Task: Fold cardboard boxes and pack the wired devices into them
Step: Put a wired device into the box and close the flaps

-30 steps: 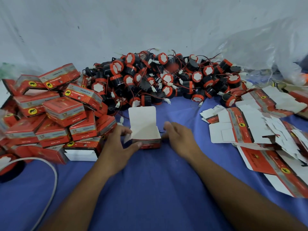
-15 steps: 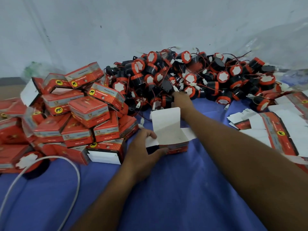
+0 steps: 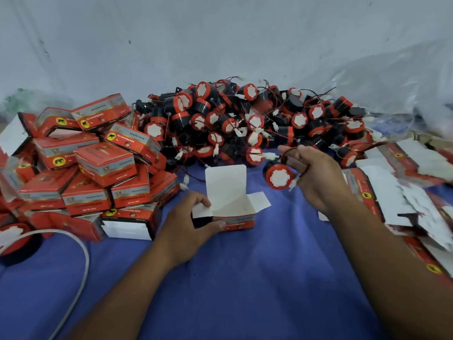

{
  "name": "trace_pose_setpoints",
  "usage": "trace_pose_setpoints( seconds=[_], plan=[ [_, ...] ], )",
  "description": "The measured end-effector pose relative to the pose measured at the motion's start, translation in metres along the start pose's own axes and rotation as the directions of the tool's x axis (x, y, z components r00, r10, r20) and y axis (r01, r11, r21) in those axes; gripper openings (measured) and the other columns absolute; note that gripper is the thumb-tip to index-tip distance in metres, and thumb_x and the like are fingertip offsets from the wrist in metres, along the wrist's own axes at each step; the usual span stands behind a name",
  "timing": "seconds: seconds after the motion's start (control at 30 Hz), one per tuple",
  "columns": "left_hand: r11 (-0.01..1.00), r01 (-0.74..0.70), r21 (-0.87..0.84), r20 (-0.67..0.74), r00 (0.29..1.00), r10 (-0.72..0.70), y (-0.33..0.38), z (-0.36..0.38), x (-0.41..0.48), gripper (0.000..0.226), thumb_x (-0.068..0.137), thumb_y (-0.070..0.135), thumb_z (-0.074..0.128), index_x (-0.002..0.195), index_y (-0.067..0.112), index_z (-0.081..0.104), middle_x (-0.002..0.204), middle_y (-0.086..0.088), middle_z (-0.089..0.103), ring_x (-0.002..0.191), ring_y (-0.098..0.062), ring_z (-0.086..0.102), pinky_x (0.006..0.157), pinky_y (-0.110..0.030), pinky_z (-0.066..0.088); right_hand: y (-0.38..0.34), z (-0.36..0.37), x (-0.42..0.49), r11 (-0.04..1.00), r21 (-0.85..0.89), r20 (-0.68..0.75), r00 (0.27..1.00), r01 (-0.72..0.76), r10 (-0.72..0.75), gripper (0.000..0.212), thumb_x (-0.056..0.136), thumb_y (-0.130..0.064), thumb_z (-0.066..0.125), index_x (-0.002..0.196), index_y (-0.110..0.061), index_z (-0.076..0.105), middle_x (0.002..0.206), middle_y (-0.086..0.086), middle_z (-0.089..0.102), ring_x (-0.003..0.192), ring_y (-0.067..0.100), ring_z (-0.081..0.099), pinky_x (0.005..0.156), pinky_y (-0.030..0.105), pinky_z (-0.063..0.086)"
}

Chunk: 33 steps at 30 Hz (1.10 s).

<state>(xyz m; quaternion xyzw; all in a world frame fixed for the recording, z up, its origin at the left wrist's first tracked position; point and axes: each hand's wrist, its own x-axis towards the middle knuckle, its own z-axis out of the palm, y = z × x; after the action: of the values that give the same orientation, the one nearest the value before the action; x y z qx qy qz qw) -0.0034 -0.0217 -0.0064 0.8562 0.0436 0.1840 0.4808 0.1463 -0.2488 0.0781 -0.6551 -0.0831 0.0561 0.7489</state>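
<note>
I have the small red cardboard box with the white inside [image 3: 235, 209] standing open near the middle of the bench [image 3: 245, 278], which is covered in blue cloth. Its lid flap stands upright at the far side and its two side flaps are spread outward. The left hand [image 3: 188, 222] grips the box at its left end, with the thumb along the red front wall and the fingers curled over the left flap.

Just to the right of the lid, and above the cloth, the right hand [image 3: 318, 175] pinches the thin red wire [image 3: 283, 153] of a black cylindrical device with a red rim and white face [image 3: 278, 177]. The device hangs beside the fingers with its white face turned toward me, apart from the box.

Along the far edge I see a heap of the same black and red wired devices [image 3: 245, 123] against the white wall [image 3: 220, 33]. A stack of closed red boxes [image 3: 98, 163] fills the left side, touching the heap. Flat unfolded red and white box blanks [image 3: 404, 192] lie along the right edge. A white cable [image 3: 83, 266] curves across the near left corner, and clear plastic sheeting [image 3: 392, 82] sits at the far right corner.
</note>
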Motion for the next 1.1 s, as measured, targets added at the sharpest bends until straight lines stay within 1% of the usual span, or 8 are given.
trace_pose_setpoints(
  seconds=[0.2,0.4,0.5,0.63,0.73,0.87,0.97,1.1],
  plan=[
    [0.997,-0.033,0.067,0.034,0.999,0.03,0.002,0.004,-0.002,0.041,0.074,0.041,0.083,0.099,0.037,0.05,0.104,0.019,0.055,0.094,0.001,0.055,0.069,-0.011,0.046,-0.022,0.0,-0.037,0.994,0.11,0.148,0.989,0.011,-0.027,0.035,0.108,-0.023,0.04,0.092,-0.009,0.067,0.087,0.003,0.074,0.073,0.016,0.069,0.072,0.038,0.058],
    [0.994,-0.074,0.08,0.055,0.996,0.07,0.008,0.006,-0.005,0.052,0.065,0.059,0.074,0.106,0.036,0.053,0.107,0.017,0.059,0.098,0.002,0.057,0.076,-0.01,0.045,0.016,0.034,-0.056,0.966,-0.251,0.193,0.981,0.07,-0.021,0.033,0.106,-0.02,0.047,0.093,0.0,0.07,0.098,0.017,0.074,0.09,0.031,0.073,0.075,0.039,0.062],
    [0.991,-0.116,0.068,0.058,0.992,0.112,0.009,0.006,-0.006,0.058,0.067,0.055,0.075,0.116,0.032,0.052,0.114,0.016,0.06,0.104,0.001,0.058,0.083,-0.014,0.048,0.026,0.039,-0.056,0.761,-0.592,0.227,0.961,0.266,-0.16,0.038,0.101,-0.024,0.05,0.075,0.0,0.063,0.073,0.013,0.068,0.069,0.023,0.065,0.064,0.04,0.055],
    [0.986,-0.162,0.035,0.066,0.985,0.159,0.01,0.004,-0.006,0.07,0.077,0.045,0.079,0.131,0.051,0.035,0.124,0.039,0.049,0.116,0.014,0.049,0.089,-0.005,0.042,0.026,0.038,-0.061,0.567,-0.745,0.246,0.935,0.351,-0.256,0.046,0.091,-0.021,0.054,0.051,-0.01,0.032,0.05,0.014,0.042,0.047,0.016,0.03,0.047,0.037,0.025],
    [0.969,-0.236,0.076,0.074,0.97,0.23,0.01,0.005,-0.006,0.068,0.078,0.049,0.072,0.136,0.048,0.037,0.133,0.022,0.052,0.124,0.004,0.048,0.101,-0.015,0.04,0.029,0.039,-0.061,0.475,-0.8,0.275,0.927,0.367,-0.253,0.043,0.086,-0.021,0.061,0.053,-0.01,0.036,0.062,0.012,0.05,0.052,0.017,0.036,0.049,0.037,0.033],
    [0.959,-0.261,0.114,0.082,0.964,0.253,0.01,0.009,-0.006,0.062,0.08,0.055,0.064,0.137,0.037,0.047,0.129,0.008,0.055,0.122,-0.006,0.051,0.102,-0.024,0.043,0.027,0.04,-0.066,0.427,-0.77,0.406,0.88,0.474,-0.245,0.04,0.081,-0.025,0.06,0.046,-0.025,0.04,0.1,-0.015,0.064,0.069,0.011,0.051,0.055,0.03,0.041],
    [0.964,-0.252,0.081,0.099,0.965,0.243,0.012,0.009,-0.006,0.053,0.088,0.054,0.053,0.134,0.027,0.055,0.122,0.006,0.056,0.117,-0.005,0.052,0.099,-0.023,0.044,0.02,0.036,-0.066,0.444,-0.655,0.577,0.784,0.612,-0.228,0.032,0.075,-0.024,0.051,0.047,-0.018,0.035,0.08,0.006,0.07,0.057,0.021,0.049,0.05,0.04,0.039],
    [0.975,-0.217,0.044,0.08,0.974,0.213,0.014,0.007,-0.007,0.048,0.092,0.049,0.046,0.134,0.027,0.053,0.126,0.006,0.055,0.119,-0.004,0.052,0.099,-0.023,0.044,0.022,0.025,-0.06,0.435,-0.62,0.654,0.737,0.652,-0.172,0.042,0.086,-0.011,0.063,0.055,-0.005,0.036,0.058,0.015,0.05,0.052,0.026,0.04,0.051,0.044,0.035]
  ],
)
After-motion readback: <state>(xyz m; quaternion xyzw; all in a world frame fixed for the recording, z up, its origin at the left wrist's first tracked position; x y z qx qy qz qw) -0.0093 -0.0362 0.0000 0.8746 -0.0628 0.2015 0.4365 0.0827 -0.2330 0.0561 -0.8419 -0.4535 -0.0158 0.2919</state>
